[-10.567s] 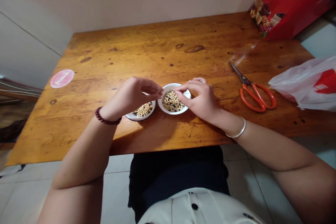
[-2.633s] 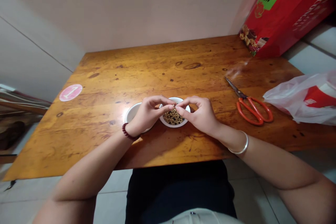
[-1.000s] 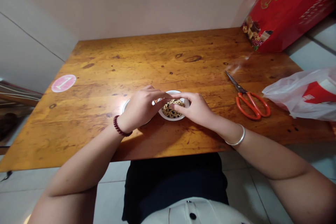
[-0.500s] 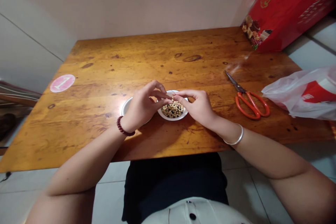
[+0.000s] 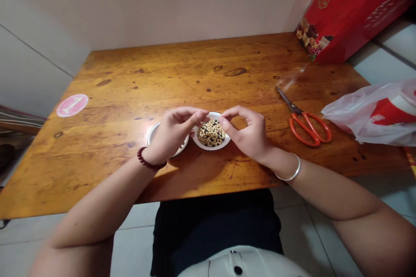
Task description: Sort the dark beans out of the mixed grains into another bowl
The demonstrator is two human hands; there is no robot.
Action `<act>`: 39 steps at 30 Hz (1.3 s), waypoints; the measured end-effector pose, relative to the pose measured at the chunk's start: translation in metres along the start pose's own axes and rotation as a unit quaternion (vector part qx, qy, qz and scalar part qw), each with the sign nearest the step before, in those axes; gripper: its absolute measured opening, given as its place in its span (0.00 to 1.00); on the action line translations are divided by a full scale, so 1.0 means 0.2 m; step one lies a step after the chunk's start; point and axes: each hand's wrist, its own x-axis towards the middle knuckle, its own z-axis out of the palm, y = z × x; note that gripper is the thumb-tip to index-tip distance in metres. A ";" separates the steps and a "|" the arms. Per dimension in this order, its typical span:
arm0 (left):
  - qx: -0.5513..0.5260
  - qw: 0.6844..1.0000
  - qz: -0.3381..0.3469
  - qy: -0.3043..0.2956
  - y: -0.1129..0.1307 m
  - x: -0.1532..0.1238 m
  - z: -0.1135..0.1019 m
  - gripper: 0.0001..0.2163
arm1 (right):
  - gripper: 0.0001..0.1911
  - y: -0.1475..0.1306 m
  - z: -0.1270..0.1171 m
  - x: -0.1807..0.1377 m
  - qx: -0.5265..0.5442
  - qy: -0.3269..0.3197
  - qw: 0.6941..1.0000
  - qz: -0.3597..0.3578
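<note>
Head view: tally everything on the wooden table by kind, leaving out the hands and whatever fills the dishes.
small white round dishes: 2
orange-handled metal scissors: 1
red cardboard box: 1
white plastic bag: 1
pink round sticker: 1
Total: 6

Both hands, left and right, hover close together, fingertips pinched.

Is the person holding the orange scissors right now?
No, the orange scissors lie on the table, apart from the right hand, which pinches beside the left hand over the bowl of beads.
</note>
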 end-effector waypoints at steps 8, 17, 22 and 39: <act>-0.105 0.989 -0.102 -0.035 -0.02 0.01 0.01 0.15 | 0.02 -0.01 -0.01 0.01 -0.036 -0.007 0.998 -0.051; -0.122 0.986 -0.107 -0.041 0.00 0.01 0.03 0.16 | 0.03 -0.01 -0.02 0.00 -0.043 -0.005 0.997 -0.060; -0.127 0.984 -0.116 -0.047 -0.01 0.01 0.03 0.17 | 0.03 -0.01 -0.02 0.00 -0.054 -0.011 0.996 -0.063; -0.074 0.991 -0.100 -0.054 -0.02 0.00 0.02 0.17 | 0.04 0.00 -0.01 0.00 -0.071 -0.023 0.996 -0.050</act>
